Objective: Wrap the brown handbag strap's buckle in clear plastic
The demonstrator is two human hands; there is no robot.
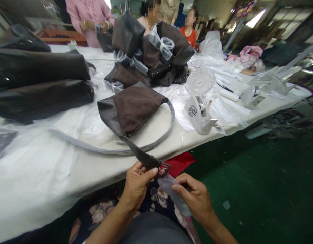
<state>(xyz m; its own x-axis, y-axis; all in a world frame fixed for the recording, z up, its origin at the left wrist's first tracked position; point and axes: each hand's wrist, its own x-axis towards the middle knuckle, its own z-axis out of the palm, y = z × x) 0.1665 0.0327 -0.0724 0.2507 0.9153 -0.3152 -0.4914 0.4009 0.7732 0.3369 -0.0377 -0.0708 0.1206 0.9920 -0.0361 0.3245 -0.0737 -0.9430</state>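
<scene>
A dark brown and black handbag (139, 108) lies on the white-covered table, its black strap (136, 149) reaching toward me over the front edge. My left hand (137, 181) pinches that strap just behind its square buckle (163, 168). Between the thumb and fingers of my right hand (193, 193) is a thin translucent plastic sheet (173, 191), which hangs below the buckle and touches or passes near it. Another bag strap (169, 125), wrapped in grey plastic, curves around the bag's right side and along the table. Something red (181, 162) shows behind the buckle.
Several dark bags (156, 57) are heaped at the back; more bags (41, 91) lie stacked at left. A small white fan (200, 101) stands near the table's right edge (209, 137). Other people (91, 20) are across the table. Green floor (248, 183) lies to the right.
</scene>
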